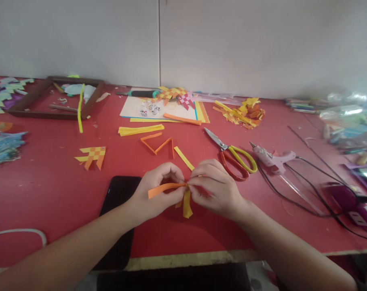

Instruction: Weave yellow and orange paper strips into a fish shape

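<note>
Pinching at close quarters, the two hands all but meet over the red table [201, 244]. From where I stand, the left hand [159, 184] is curled, thumb and forefinger closed on an orange strip [162, 188] whose loose end sticks out leftward over the thumb. The right hand [216, 188] is curled too, its fingertips drawn together on the yellow strips [187, 207], which dangle just below the meeting fingers; those fingers hide the join itself.

Just beyond the fingertips lies another yellow strip [183, 157], and past the left hand, a zigzag orange strip [164, 146] with a yellow bundle [141, 129] farther off. A woven paper fish [95, 155] sits out to the left hand's left; nearer, the left wrist crosses over a black phone [119, 192]. Scissors [222, 145] lie just beyond the right hand, blades pointing away, with a glue gun [273, 160] and its dark cord off to that hand's right
</note>
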A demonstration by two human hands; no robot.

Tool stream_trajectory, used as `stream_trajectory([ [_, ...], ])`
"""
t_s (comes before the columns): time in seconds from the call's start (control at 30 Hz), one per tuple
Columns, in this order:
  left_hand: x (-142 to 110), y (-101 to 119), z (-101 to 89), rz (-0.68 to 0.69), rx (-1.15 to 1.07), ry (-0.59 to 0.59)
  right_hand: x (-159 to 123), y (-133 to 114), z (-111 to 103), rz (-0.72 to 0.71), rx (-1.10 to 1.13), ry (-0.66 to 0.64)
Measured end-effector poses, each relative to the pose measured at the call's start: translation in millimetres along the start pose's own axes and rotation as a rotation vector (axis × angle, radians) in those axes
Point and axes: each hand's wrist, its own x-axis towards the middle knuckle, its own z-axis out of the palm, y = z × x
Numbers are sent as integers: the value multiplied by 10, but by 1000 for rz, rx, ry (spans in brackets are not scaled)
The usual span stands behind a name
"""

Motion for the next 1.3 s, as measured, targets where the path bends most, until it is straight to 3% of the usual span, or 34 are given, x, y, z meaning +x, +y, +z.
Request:
stream_trajectory([
  [0.7,-1,-31,5,7,7,-2,-2,-15,19,13,6,11],
  [0.97,24,-38,-8,-11,-16,35,-45,-25,44,134,80,70],
  [1.3,20,-25,-9,-19,-2,50,-25,-41,40,149,82,91],
])
